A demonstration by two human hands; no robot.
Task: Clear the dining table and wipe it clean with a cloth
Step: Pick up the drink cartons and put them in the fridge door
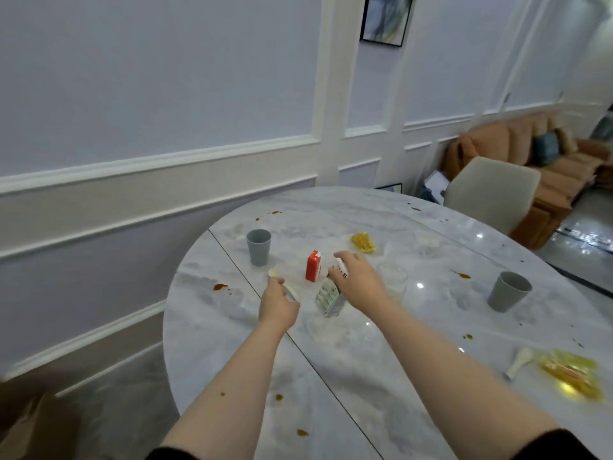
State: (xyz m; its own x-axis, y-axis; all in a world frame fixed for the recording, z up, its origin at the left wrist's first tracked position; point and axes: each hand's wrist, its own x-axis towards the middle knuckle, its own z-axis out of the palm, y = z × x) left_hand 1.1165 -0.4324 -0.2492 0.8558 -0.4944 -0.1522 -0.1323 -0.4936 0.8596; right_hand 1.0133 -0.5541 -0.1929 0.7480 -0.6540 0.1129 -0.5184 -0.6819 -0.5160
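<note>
On the left of the marble desk (348,370) stands a grey cup (259,246), upright, with a brown stain (220,287) on the desk nearer the edge. The left hand (278,305) comes next, its fingers curled around a pale spoon (284,284) whose bowl pokes out beyond the knuckles. Just right of it a red carton (313,265) stands upright, apart from both hands. The right hand (356,282) grips the top of a white carton (330,298), which tilts (its printed side faces the camera). Beyond that hand lies a yellow wrapper (364,243), and just to its right stands a clear glass (394,280), hard to make out against the marble. Further right sits a second grey cup (509,291), well apart from the hands. At the near right edge lies another spoon (518,361) touching a crumpled yellow bag (575,373). Small brown spots dot the desk. A pale chair (491,190) stands at the far side.
</note>
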